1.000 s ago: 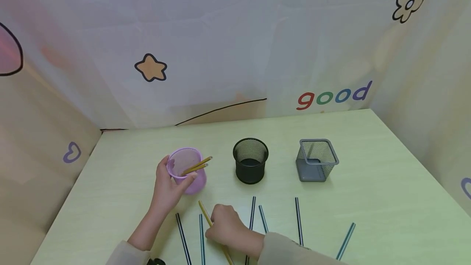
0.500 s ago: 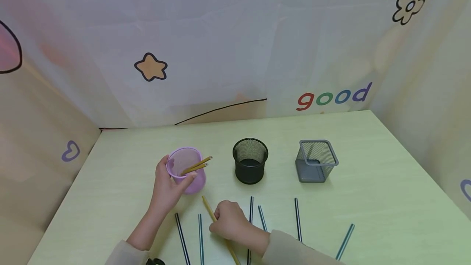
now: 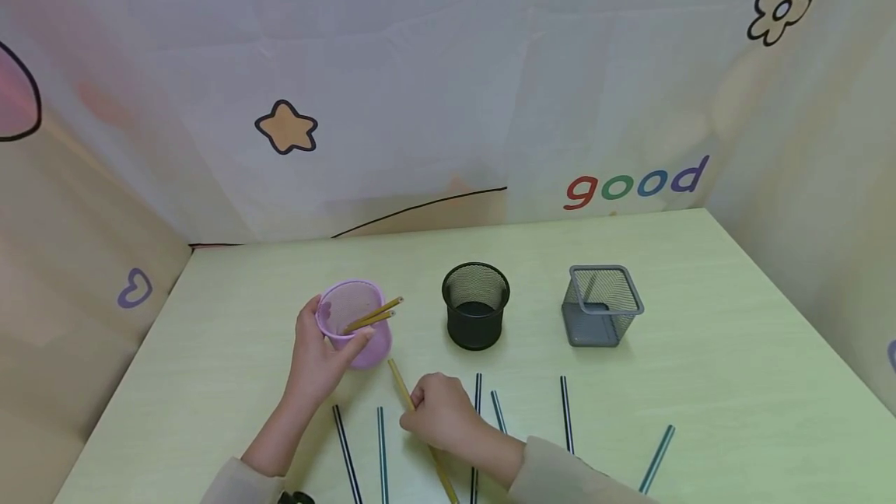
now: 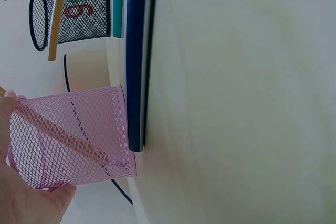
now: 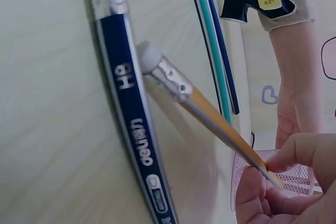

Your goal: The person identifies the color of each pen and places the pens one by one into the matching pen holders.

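Two yellow pencils (image 3: pixel 383 309) lean in the lilac mesh pencil cup (image 3: pixel 376 349) gripped by the left hand (image 3: pixel 318 360); near it, the right hand (image 3: pixel 446 414) pinches a third yellow pencil (image 3: pixel 401 385). Only the right-wrist view shows that pencil's white eraser (image 5: pixel 149 57) and the "HB" on a navy pencil (image 5: pixel 132 106).

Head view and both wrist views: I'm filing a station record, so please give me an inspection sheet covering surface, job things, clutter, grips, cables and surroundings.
Surface: pale table with faint grain.
Job's things: yellow pencil off its cup; purple mesh cup with two pencils, also yellow, inside.
Clutter: black mesh cup and grey mesh cup standing nearby; three dark-blue pencils and three teal pencils lying loose.
Grips: left grip holds the purple mesh cup; right grip pinches the yellow pencil.
Cables: nothing seen.
Surroundings: printed backdrop behind the table.
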Demonstrator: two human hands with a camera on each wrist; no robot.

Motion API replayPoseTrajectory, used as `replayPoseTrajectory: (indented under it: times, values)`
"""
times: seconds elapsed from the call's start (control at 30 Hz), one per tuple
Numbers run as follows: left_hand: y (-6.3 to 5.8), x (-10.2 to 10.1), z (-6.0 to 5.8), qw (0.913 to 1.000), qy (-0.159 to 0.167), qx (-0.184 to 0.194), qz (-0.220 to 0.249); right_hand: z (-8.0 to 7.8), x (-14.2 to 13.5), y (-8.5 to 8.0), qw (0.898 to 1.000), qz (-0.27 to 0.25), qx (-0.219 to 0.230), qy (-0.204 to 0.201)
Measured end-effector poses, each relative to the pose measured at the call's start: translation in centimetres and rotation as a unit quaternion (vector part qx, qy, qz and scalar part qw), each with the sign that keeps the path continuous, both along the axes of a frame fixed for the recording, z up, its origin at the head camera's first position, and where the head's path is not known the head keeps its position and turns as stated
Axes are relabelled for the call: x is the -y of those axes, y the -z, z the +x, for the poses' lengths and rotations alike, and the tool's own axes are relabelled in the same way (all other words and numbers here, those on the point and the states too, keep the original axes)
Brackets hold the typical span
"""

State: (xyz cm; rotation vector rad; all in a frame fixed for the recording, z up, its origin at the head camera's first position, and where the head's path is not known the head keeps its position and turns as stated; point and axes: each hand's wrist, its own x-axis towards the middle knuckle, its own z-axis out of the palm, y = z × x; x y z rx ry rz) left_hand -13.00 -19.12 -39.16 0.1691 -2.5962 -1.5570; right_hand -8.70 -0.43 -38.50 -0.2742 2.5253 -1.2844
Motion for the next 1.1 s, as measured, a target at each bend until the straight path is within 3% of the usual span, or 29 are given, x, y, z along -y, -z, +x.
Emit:
replayPoseTrajectory:
  times: [0.3,0.53,0.8,1.1]
  values:
    - [0.2,0.1,0.0,1.0,0.001,-0.003,0.001,-0.1,-0.5,-0.5,1.0,-0.022,-0.006,-0.009]
    - [0.2,0.1,-0.1,1.0,0.002,-0.006,0.004,0.0,-0.8,-1.1,0.999,-0.038,0.022,-0.012]
    - [0.3,0.1,-0.1,1.0,0.004,-0.003,0.004,0.2,-0.9,-1.4,0.998,-0.052,0.022,-0.021]
    - [0.3,0.0,-0.1,1.0,0.001,-0.003,0.005,0.3,-1.1,-1.7,0.997,-0.064,-0.005,-0.047]
